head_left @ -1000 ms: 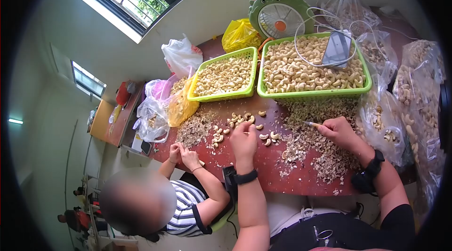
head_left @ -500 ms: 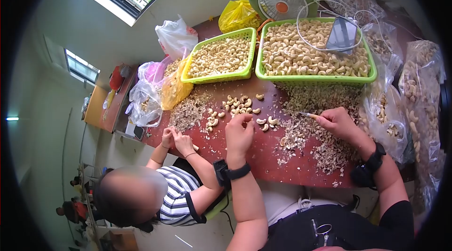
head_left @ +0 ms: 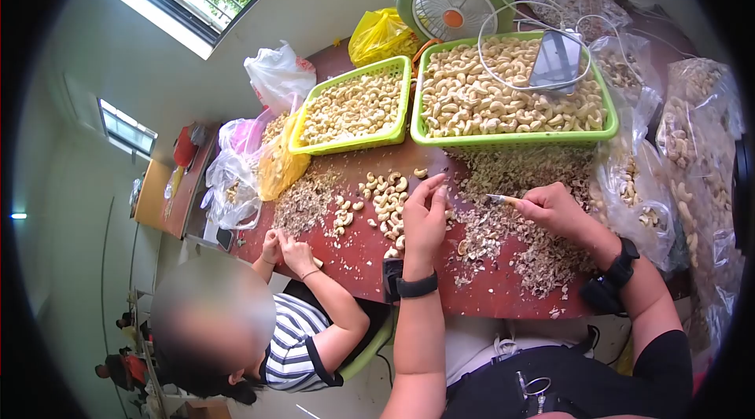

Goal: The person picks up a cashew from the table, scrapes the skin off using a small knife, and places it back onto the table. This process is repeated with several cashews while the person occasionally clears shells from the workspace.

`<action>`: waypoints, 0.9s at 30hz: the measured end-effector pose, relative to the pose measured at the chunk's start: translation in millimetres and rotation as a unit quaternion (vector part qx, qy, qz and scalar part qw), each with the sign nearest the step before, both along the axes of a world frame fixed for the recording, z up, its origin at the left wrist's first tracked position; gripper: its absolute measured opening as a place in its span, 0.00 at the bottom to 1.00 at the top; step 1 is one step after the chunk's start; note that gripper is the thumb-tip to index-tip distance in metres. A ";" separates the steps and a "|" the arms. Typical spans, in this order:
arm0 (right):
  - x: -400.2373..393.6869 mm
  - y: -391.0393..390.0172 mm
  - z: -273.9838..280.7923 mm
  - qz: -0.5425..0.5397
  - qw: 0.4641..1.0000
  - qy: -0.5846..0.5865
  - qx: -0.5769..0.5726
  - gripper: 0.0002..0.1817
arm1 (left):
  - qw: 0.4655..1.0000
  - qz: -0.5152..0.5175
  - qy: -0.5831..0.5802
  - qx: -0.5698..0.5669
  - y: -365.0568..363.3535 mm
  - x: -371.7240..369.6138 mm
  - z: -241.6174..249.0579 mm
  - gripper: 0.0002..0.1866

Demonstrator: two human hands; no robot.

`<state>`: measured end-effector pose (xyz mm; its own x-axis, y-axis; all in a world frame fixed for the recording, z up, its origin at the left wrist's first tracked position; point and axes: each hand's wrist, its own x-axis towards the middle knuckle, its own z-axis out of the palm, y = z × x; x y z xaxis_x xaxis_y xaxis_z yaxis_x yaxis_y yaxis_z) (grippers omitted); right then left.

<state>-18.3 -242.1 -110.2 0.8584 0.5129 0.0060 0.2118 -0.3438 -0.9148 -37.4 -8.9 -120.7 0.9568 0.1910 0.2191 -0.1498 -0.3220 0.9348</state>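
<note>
My right hand [head_left: 548, 205] is closed around a small knife [head_left: 503, 200], its blade pointing left over a heap of peeled skins [head_left: 550, 254]. My left hand [head_left: 425, 218] hangs over the red table [head_left: 370, 262], beside a loose group of cashews [head_left: 389, 199]; its fingers are bent, and whether anything is between them is hidden. Behind the hands, a large green basket [head_left: 515, 138] and a smaller green basket [head_left: 350, 144] both hold cashews. A phone [head_left: 556, 60] with a white cable lies on the nuts in the large basket.
At the left a person in a striped shirt [head_left: 303, 332] has both hands together at the table edge. Plastic bags [head_left: 233, 187] stand beyond them. A green fan [head_left: 452, 2] is behind the baskets. Clear bags of cashews [head_left: 637, 183] line the right side.
My left hand has moved right, and the cashews near it are now gathered in a longer group. The view has shifted slightly. My right hand still holds the knife.
</note>
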 end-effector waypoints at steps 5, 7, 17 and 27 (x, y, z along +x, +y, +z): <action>5.2 -4.3 -4.2 -0.045 0.998 0.013 0.030 0.19 | 0.875 -0.129 0.093 -0.456 -20.5 2.9 10.3 0.13; 4.0 -3.7 -3.9 -0.039 0.998 0.029 0.025 0.19 | 0.858 -0.150 0.100 -0.482 -25.1 3.0 5.1 0.13; 0.5 0.6 -2.1 -0.025 0.999 0.036 0.018 0.21 | 0.876 -0.152 0.099 -0.447 -34.3 -3.1 1.0 0.16; -2.1 2.5 -3.4 -0.021 0.999 0.020 0.018 0.20 | 0.809 -0.181 0.132 -0.543 -44.9 -10.3 -3.5 0.15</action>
<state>-20.4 -239.6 -113.6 0.8787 0.4772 -0.0116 0.1607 -0.3185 -0.9342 -47.7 -53.7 -124.2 0.9792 -0.1694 -0.1115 0.2007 0.7317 0.6513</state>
